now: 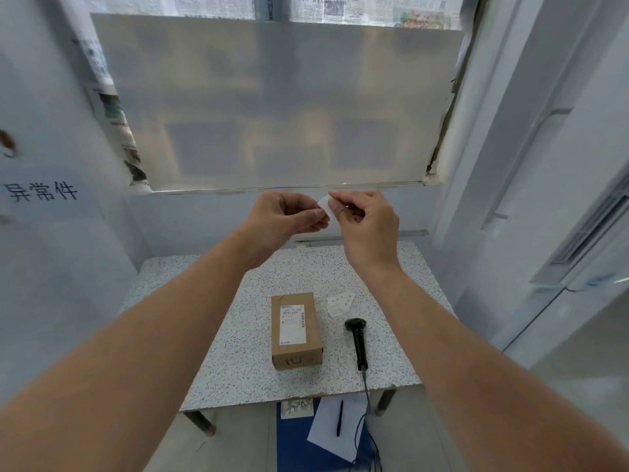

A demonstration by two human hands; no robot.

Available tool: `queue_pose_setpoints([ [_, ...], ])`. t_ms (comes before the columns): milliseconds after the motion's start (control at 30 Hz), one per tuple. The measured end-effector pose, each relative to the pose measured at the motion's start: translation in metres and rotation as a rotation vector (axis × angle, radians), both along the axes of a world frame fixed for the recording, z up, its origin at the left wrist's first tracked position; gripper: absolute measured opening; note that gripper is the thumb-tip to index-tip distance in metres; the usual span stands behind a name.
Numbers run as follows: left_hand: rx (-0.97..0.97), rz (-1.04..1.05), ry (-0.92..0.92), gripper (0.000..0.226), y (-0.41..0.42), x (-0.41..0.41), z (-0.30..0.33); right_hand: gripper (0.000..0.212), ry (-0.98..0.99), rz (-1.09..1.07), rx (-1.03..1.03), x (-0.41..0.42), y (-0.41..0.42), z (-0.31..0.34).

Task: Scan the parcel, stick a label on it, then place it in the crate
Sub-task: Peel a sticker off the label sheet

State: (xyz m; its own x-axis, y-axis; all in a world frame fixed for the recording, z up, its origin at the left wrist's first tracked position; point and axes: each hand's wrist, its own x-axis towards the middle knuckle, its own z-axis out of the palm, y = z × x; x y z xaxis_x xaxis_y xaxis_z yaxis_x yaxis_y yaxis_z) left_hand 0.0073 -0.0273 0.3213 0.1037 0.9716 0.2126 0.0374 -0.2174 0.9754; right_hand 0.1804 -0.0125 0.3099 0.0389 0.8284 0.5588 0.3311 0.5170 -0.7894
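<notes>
A brown cardboard parcel [295,330] with a white shipping label on top lies on the speckled table [238,352]. A black handheld scanner [358,340] lies just right of it, its cable hanging off the front edge. Raised well above the table's far side, my left hand [286,218] and my right hand [366,223] pinch a small white label [325,204] between their fingertips. Loose white label sheets [340,303] lie on the table behind the scanner.
Under the table's front edge sit a blue crate [292,444], a white paper with a black pen [335,425] and a small tray of bits [296,407]. A frosted window fills the wall ahead. White walls close in on the left and right.
</notes>
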Motion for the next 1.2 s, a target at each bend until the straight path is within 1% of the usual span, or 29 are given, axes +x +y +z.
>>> queue_pose_setpoints([
  [133, -0.013, 0.010, 0.017, 0.019, 0.000, 0.003, 0.002, 0.020, -0.014, -0.006, 0.002, 0.004, 0.000, 0.000],
  [567, -0.003, 0.065, 0.063, 0.015, 0.004, 0.022, 0.000, 0.021, -0.054, -0.010, -0.009, 0.022, 0.003, -0.003],
  [700, 0.005, 0.144, 0.087, 0.014, 0.009, 0.027, -0.003, 0.010, -0.129, -0.015, 0.018, 0.029, 0.005, -0.006],
  [900, 0.007, 0.146, 0.152, 0.014, 0.014, 0.032, -0.011, 0.022, -0.282, 0.000, 0.034, 0.039, 0.008, -0.016],
  [1100, -0.010, 0.140, 0.195, 0.012, 0.017, 0.038, -0.017, 0.021, -0.392, 0.020, 0.073, 0.045, 0.009, -0.020],
  [1200, -0.017, 0.145, 0.216, 0.011, 0.017, 0.040, -0.018, 0.020, -0.405, 0.034, 0.073, 0.047, 0.010, -0.020],
])
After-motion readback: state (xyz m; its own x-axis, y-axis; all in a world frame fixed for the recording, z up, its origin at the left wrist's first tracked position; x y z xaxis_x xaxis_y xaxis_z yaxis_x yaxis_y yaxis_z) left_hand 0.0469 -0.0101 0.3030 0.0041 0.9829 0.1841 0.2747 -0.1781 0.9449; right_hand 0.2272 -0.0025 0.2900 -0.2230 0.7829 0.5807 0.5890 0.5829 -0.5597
